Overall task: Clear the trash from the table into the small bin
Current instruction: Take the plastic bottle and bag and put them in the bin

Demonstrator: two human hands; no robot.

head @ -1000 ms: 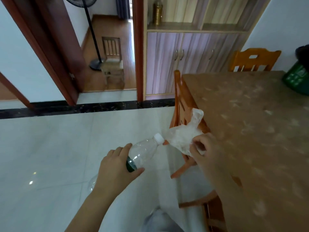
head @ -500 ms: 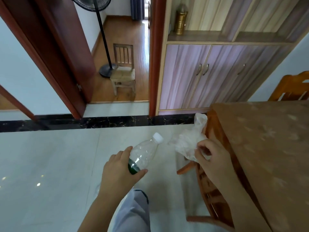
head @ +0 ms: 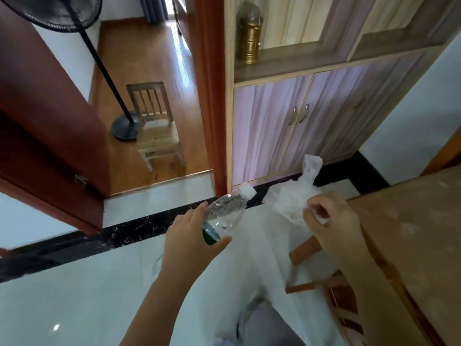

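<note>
My left hand grips a clear plastic bottle with a white cap and a green label, its neck pointing up and to the right. My right hand holds a crumpled clear plastic bag whose knotted top sticks up. Both hands hover over the white tiled floor, just left of the brown table. No bin shows in this view.
A wooden chair is tucked under the table's left edge. Ahead stand a cabinet with purple doors, a red door frame, and an open doorway with a small chair and a standing fan. My grey trouser leg is below.
The view has swung left and away from the table, toward the doorway and cabinet. Both hands still hold the bottle and the bag and have moved forward with me.
</note>
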